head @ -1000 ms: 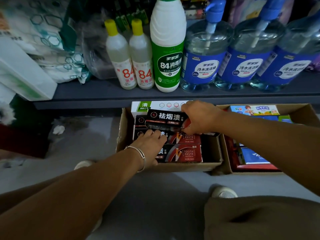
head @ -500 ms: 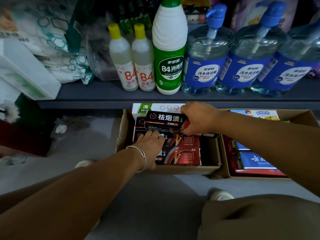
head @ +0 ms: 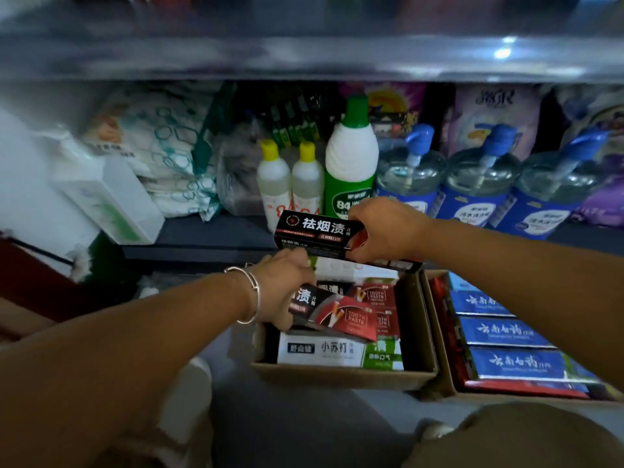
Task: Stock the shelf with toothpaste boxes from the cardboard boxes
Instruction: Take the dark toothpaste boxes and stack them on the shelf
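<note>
The right hand (head: 388, 228) holds a black toothpaste box (head: 319, 233), its fingers curled round the box's right end. The box is up in the air, above the cardboard box (head: 341, 374) and in front of the bottles. At about 7 o'clock from it, the left hand (head: 283, 292) grips a second black and red toothpaste box (head: 337, 315) by its left end — this one is tilted, with its right end low over the packs in the carton.

More packs lie in that carton, red ones at the back and a white and green toothpaste box (head: 337, 352) at the front. At 3 o'clock from it sits another cardboard box (head: 435, 336), full of blue toothpaste boxes (head: 503, 331).

The job looks like it is only just going. No toothpaste shows on the dark shelf (head: 202, 238), where yellow-capped bottles (head: 290, 180), a big green and white bottle (head: 351, 163) and blue pump bottles (head: 479, 184) stand. Both cartons hold many packs, so a lot is left to do.

Half a second ago the right hand's box was low, just over the carton. Now it is higher, up by the bottles. The left hand lay on the packs then — now it has one lifted, and the white pack under it shows. The camera has also tipped up, so a higher shelf (head: 304, 59) is in sight.
</note>
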The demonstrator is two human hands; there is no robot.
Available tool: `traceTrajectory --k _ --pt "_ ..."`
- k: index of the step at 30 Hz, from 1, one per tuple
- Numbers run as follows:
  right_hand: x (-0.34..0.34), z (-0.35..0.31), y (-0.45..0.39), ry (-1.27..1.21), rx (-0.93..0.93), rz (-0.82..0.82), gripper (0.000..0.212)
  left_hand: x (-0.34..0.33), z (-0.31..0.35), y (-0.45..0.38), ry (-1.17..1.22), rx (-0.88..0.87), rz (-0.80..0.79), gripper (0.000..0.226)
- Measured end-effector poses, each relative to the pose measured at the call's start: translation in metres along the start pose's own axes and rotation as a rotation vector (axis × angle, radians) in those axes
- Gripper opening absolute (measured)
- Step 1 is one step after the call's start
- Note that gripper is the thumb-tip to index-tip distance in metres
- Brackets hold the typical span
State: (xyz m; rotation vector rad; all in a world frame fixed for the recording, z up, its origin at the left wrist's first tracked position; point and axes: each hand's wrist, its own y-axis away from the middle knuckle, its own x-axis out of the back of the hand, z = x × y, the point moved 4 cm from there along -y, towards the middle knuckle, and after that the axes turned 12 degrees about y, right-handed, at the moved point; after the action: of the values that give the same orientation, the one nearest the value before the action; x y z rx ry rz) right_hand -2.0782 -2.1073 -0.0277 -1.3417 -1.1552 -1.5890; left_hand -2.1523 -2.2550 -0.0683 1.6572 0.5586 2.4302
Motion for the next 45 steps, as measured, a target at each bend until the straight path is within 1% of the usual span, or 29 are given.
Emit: traceTrajectory --k 4,8,11,14,18,24,26,28,33,34,36,40,45 --pt "0.057 -0.023 -0.01 -0.015 0.008 0.069 0.03 0.057 -0.015 0.041 0.138 -0.072 0.174 0.055" --pt "0.114 -0.05 -0.022 -0.017 0.034 0.158 0.031 0.108 -0.03 0.079 0.099 -0.074 0.227 0.064" --pt "0.155 -0.068 -0.032 -0.029 0.053 0.232 0.031 0.141 -0.043 0.103 0.077 -0.096 0.289 0.062" --pt "0.192 -0.083 -0.042 -0.042 0.077 0.291 0.035 0.171 -0.056 0.122 0.075 -0.103 0.341 0.06" --pt "0.23 -0.092 -0.065 -0.107 0.096 0.359 0.039 0.21 -0.073 0.136 0.083 -0.122 0.418 0.062" --pt "0.273 -0.095 -0.112 -0.147 0.106 0.451 0.035 0.263 -0.105 0.142 0.093 -0.126 0.538 0.064" --pt "0.284 -0.094 -0.127 -0.165 0.119 0.441 0.037 0.277 -0.116 0.143 0.104 -0.125 0.563 0.062" --pt "0.294 -0.094 -0.145 -0.145 0.122 0.421 0.043 0.292 -0.13 0.144 0.096 -0.124 0.605 0.061" --pt "0.315 -0.103 -0.194 -0.055 0.108 0.366 0.073 0.32 -0.162 0.141 0.097 -0.1 0.69 0.063" --pt "0.319 -0.106 -0.203 -0.041 0.117 0.358 0.077 0.325 -0.167 0.139 0.088 -0.099 0.7 0.062" --pt "0.325 -0.112 -0.221 -0.034 0.137 0.338 0.074 0.333 -0.179 0.135 0.07 -0.086 0.712 0.061" --pt "0.334 -0.121 -0.255 -0.041 0.162 0.302 0.062 0.345 -0.206 0.123 0.053 -0.077 0.74 0.061" --pt "0.326 -0.133 -0.304 0.115 0.161 0.231 0.058 0.356 -0.242 0.106 0.077 -0.053 0.759 0.064"
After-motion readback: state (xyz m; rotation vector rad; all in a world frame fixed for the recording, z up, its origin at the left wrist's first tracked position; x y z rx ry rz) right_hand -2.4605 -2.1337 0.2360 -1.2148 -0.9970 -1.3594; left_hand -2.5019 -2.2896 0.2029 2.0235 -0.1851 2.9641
